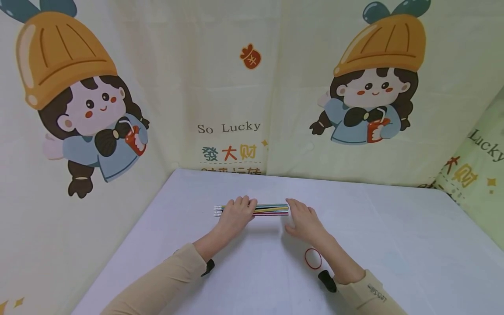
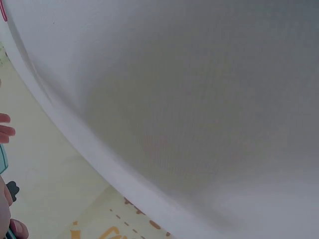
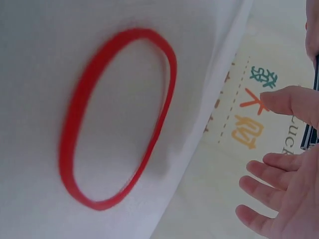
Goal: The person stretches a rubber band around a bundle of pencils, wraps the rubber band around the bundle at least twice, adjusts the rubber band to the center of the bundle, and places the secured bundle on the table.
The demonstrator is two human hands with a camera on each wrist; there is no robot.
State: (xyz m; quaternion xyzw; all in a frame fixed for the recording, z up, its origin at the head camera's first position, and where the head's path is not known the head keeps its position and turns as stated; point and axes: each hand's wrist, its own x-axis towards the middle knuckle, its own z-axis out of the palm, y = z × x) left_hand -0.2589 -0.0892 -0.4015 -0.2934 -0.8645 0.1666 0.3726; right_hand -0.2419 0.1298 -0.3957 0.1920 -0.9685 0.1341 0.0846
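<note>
My left hand [image 1: 236, 213] grips a bundle of thin coloured pencils [image 1: 271, 210], held level above the white table with the silvery ends to the left. Facing the bundle's right end is my right hand [image 1: 305, 222], its fingers extended and its thumb spread apart, right at the pencil ends. In the right wrist view the right hand [image 3: 286, 194] shows loosely straight fingers with the dark pencil edge [image 3: 311, 134] beside it. A red rubber band [image 3: 82, 94] lies on the table, below the right forearm in the head view. Only slivers of hands appear in the left wrist view.
The white-covered table [image 1: 393, 227] reaches back to a cream curtain [image 1: 291, 96] printed with cartoon figures and lettering. Black wrist-worn pieces [image 1: 327, 281] hang beneath both forearms, the right one close to the rubber band.
</note>
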